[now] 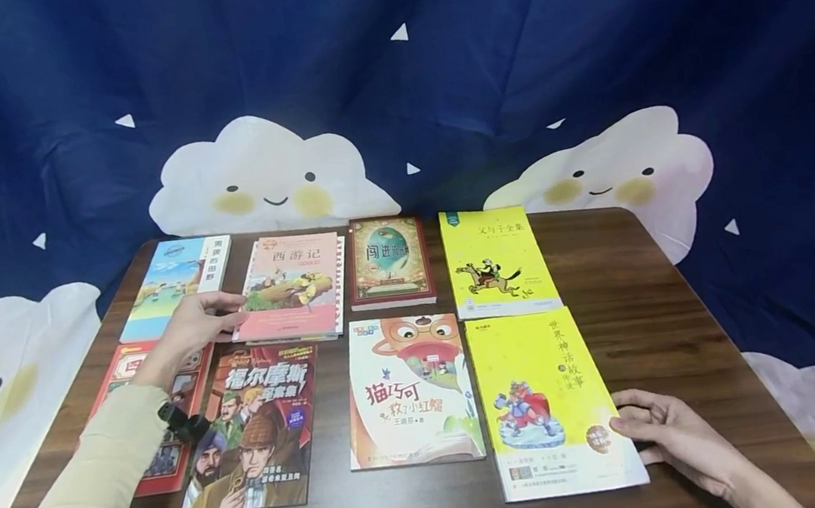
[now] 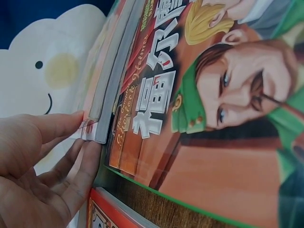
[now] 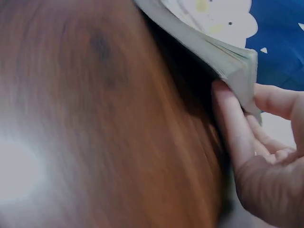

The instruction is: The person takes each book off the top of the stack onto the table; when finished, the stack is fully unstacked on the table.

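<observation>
In the head view my left hand (image 1: pixel 196 321) is at the lower left corner of a pink storybook (image 1: pixel 291 288), which lies on another book with a patterned edge. Thumb and fingers pinch that corner in the left wrist view. At lower right, my right hand (image 1: pixel 673 433) grips the right edge of a yellow book (image 1: pixel 553 405) with a caped figure on its cover. One digit is under this book and another against its outer side in the right wrist view, where a dark gap shows beneath the pages (image 3: pixel 209 52).
Below the pink book lies a detective comic (image 1: pixel 254 431), with a red book (image 1: pixel 167 466) partly behind my left arm. A blue-and-white book (image 1: pixel 176 272), a dark red book (image 1: pixel 389 264), a cat picture book (image 1: pixel 411 388) and another yellow book (image 1: pixel 495 261) share the wooden table (image 1: pixel 694 322).
</observation>
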`<state>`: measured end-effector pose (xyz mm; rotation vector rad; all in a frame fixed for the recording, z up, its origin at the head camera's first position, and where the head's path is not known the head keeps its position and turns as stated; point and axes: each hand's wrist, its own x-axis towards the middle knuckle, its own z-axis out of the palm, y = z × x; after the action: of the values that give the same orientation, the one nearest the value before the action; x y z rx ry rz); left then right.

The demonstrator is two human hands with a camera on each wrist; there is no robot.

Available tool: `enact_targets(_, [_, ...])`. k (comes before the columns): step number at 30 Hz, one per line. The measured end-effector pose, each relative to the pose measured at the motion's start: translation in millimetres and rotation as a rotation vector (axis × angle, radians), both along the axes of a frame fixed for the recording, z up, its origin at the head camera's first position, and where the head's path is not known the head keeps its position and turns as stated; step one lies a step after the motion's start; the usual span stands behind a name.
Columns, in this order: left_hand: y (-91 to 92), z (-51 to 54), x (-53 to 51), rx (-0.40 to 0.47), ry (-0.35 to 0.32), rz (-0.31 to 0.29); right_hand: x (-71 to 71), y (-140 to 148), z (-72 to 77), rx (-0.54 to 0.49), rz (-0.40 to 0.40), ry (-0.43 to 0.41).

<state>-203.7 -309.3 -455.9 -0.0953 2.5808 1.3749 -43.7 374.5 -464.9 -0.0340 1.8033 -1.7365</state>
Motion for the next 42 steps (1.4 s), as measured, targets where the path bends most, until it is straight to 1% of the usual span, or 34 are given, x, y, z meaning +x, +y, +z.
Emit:
enact_targets(2, [0.1, 0.1, 0.2, -0.001, -0.001, 0.000, -0.8, -1, 5.6, 0.207, -0.035, 0.068])
enact_targets(4, [0.5, 0.7, 0.5, 0.000, -0.002, -0.001, -3.0, -2, 12.0, 0.366, -0.076, 0.138])
enact_targets(6, [0.8, 1.2, 0.6, 0.001, -0.006, 0.000, -7.9, -3, 19.0, 0.453, -0.127, 0.193])
enact_targets(7, [1.0, 1.6, 0.8, 0.001, -0.005, 0.000, -11.2, -4, 22.6, 0.461, -0.150, 0.219])
enact_targets(10, [1.0, 2.2, 1.2, 0.001, -0.006, -0.004, -26.0, -12, 33.6, 0.418, -0.189, 0.271])
enact_targets(13, [0.3, 2.4, 1.4, 0.000, -0.005, -0.011, -46.0, -29, 43.4, 0.336, -0.187, 0.297])
enact_targets(17, [-0.8, 1.9, 1.4, 0.007, -0.004, -0.013, -76.8, -63, 52.1, 0.287, -0.170, 0.262])
enact_targets(20, [-0.5, 1.6, 1.5, 0.010, -0.011, -0.004, -100.6, -92, 53.5, 0.260, -0.146, 0.224])
enact_targets(23, [0.6, 1.5, 1.4, 0.013, -0.014, 0.003, -123.0, -122, 52.1, 0.209, -0.110, 0.194])
enact_targets(27, [0.6, 1.4, 0.8, 0.014, -0.012, 0.003, -147.1, -166, 45.9, 0.157, -0.073, 0.156])
enact_targets(30, [-1.4, 1.2, 1.0, 0.012, -0.010, 0.002, -160.8, -201, 39.1, 0.122, -0.055, 0.143])
enact_targets(35, [-3.0, 2.2, 1.5, 0.013, -0.007, 0.007, -179.2, -260, 28.4, 0.084, -0.025, 0.117])
enact_targets(39, [-2.0, 3.1, 1.1, 0.013, -0.016, 0.004, -189.0, -300, 21.3, 0.100, -0.004, 0.101])
enact_targets(42, [-1.1, 3.4, 0.6, 0.010, -0.025, 0.005, -192.3, -322, 16.8, 0.128, 0.001, 0.095])
